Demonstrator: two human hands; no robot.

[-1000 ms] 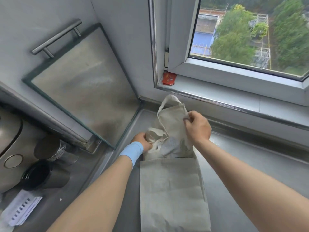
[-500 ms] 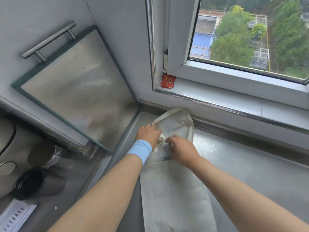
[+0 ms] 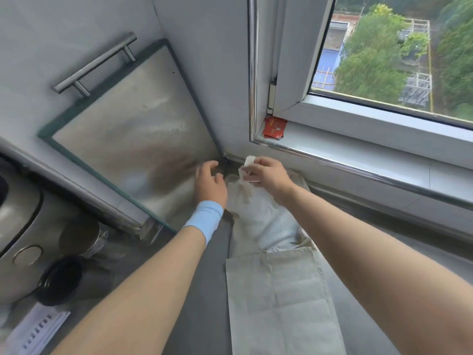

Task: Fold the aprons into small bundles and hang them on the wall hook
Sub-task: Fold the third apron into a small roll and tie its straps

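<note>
Head view. Apron (image 3: 279, 298) lies on the grey counter (image 3: 199, 278), from lower centre of frame up to the corner under the window sill (image 3: 358, 155). Long axis runs bottom of frame to upper centre; top end points at that corner, leaning slightly left. Lower part flat and squared, upper part rumpled.

Right hand (image 3: 268, 175), centre of frame, pinches the pale strap (image 3: 249, 160) at the top end. Left hand (image 3: 210, 184) is just left of it by the steel panel (image 3: 133, 139), fingers spread and relaxed, holding nothing.

Judgement: tuck the strap inward over the cloth, smooth the rumples with the left palm, and keep side edges aligned before folding down.
</note>
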